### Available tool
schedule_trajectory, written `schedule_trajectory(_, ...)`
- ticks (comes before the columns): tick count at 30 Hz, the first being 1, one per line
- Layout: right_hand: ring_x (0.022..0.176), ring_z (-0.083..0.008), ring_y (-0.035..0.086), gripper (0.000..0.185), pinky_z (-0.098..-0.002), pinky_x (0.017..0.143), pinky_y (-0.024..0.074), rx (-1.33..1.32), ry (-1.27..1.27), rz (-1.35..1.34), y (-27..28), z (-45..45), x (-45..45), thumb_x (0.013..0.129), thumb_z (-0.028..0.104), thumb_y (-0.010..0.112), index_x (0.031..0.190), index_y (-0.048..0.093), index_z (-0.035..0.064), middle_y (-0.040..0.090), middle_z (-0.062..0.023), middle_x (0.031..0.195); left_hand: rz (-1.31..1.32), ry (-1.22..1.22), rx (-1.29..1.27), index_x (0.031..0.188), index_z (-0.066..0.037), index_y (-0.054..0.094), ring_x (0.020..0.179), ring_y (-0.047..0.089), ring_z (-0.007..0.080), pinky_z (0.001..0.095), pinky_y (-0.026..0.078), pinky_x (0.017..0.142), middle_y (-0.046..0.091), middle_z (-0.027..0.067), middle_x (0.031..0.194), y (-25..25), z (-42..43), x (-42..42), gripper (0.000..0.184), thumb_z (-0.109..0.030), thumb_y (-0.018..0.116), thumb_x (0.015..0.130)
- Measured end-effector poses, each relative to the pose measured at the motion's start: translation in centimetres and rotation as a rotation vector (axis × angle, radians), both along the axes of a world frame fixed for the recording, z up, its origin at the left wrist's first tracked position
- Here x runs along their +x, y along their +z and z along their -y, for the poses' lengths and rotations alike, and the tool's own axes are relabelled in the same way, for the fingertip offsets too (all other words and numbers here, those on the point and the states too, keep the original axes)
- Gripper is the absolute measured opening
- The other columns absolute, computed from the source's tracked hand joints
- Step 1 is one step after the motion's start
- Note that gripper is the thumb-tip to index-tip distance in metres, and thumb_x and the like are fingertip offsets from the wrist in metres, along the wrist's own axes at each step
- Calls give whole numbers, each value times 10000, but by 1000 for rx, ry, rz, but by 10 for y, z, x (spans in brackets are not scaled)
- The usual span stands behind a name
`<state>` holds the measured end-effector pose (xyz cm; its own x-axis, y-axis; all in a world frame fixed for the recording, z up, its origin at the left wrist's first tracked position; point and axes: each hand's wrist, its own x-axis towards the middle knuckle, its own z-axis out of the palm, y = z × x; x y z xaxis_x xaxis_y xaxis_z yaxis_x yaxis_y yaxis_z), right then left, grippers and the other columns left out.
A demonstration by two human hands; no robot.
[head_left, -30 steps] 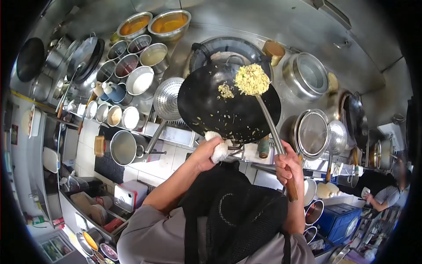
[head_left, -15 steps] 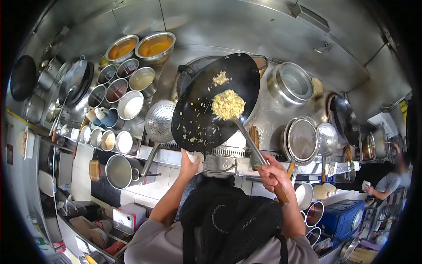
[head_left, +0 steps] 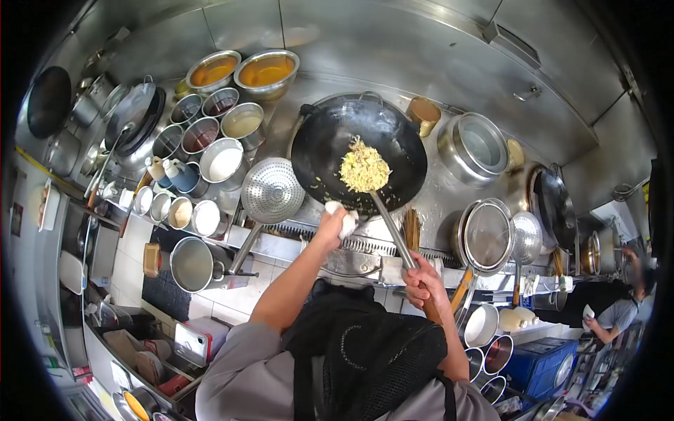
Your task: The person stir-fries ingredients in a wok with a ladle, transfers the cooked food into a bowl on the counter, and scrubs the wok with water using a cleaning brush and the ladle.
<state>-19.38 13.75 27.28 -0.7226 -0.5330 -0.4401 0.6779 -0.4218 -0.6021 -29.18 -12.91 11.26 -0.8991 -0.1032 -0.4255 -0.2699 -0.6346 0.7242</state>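
Note:
My left hand [head_left: 331,230] is closed around a folded white cloth [head_left: 349,224] at the near rim of a large black wok [head_left: 326,144]. Whether the rim is pinched inside the cloth is hidden. My right hand [head_left: 424,282] grips the wooden handle of a long metal ladle [head_left: 392,226], which reaches into the wok. A heap of yellow, crumbly food like fried rice [head_left: 364,168] covers the ladle's head. Small bits cling to the wok's near wall. The wok rests over the burner, its loop handle on the far side.
Left of the wok lies a perforated strainer [head_left: 272,191]; metal seasoning pots [head_left: 223,160] and two bowls of orange liquid [head_left: 267,72] stand beyond. To the right are a bamboo brush [head_left: 413,230], stacked pots [head_left: 474,149] and mesh strainers [head_left: 489,237]. Another person [head_left: 618,309] stands far right.
The wok has come down from a steep tilt onto the burner, and my left hand has shifted right with it. The scattered food is now mostly one heap at the ladle.

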Motion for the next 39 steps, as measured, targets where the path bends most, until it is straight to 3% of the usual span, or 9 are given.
schedule_trajectory(7, 381, -29, 353, 544, -216, 309, 319, 63, 192, -101, 29, -15, -26, 933, 78, 552, 1438, 354, 130, 435, -3, 699, -99, 223, -171, 1168, -90, 558, 794, 607, 143, 339, 532, 678, 620, 27, 971, -31, 26, 0, 454, -495, 574, 964)
schedule_trajectory(8, 385, -29, 362, 553, -217, 307, 321, 66, 229, -114, 33, -19, -30, 931, 73, 556, 1442, 351, 120, 439, -2, 702, 157, 296, -142, 1252, -37, 540, 855, 589, 139, 319, 511, 737, 606, 47, 1075, 9, 24, 31, 504, -464, 554, 985)
schedule_trajectory(11, 389, -29, 373, 563, -218, 312, 328, 52, 381, -110, 33, -32, -46, 932, 77, 562, 1448, 336, 100, 449, -2, 706, 210, 322, -253, 1254, -46, 538, 833, 598, 130, 307, 516, 734, 614, 45, 1038, -25, 56, 124, 574, -537, 559, 958)
schedule_trajectory(16, 386, -38, 390, 607, -220, 327, 348, -86, 786, -92, 28, -28, -73, 947, 80, 562, 1472, 256, 82, 460, -14, 707, 365, 681, -223, 1185, -50, 558, 851, 626, 169, 329, 531, 745, 622, 57, 987, -39, 36, 324, 445, -424, 621, 952)
schedule_trajectory(23, 362, -56, 367, 652, -232, 310, 323, -30, 1257, -6, 22, 31, -47, 940, 52, 539, 1503, 217, 117, 455, -28, 675, 650, 992, -351, 1068, -20, 572, 761, 626, 152, 329, 521, 639, 625, 70, 911, -47, -111, 480, 411, -388, 671, 916)
schedule_trajectory(25, 350, -62, 351, 671, -239, 297, 301, 64, 1402, -53, 23, 56, -30, 923, 42, 536, 1505, 213, 125, 426, -28, 650, 783, 820, -446, 1147, 14, 532, 848, 657, 199, 354, 540, 691, 648, 137, 990, -74, -148, 516, 556, -442, 700, 876)
schedule_trajectory(29, 381, -65, 316, 677, -208, 320, 266, -18, 1624, -11, 13, 103, 24, 878, 15, 547, 1478, 243, 85, 428, -53, 676, 1071, 967, -461, 1287, 113, 359, 1088, 631, 383, 427, 497, 920, 615, 316, 1128, -68, -218, 534, 957, -636, 685, 790)
schedule_trajectory(35, 353, -53, 247, 625, -171, 292, 236, -128, 1891, 63, 1, 160, 112, 893, -3, 566, 1436, 262, 61, 383, -60, 641, 994, 1091, -403, 1263, 131, 373, 1102, 609, 445, 450, 475, 956, 594, 358, 1148, -79, -282, 571, 970, -668, 657, 792)
schedule_trajectory(39, 324, -54, 311, 590, -194, 269, 273, -139, 2150, 54, 22, 175, 194, 921, 48, 543, 1440, 263, 79, 389, -45, 644, 1115, 1259, -317, 1262, 101, 388, 1108, 610, 440, 461, 477, 949, 599, 358, 1144, -67, -328, 612, 961, -695, 649, 791)
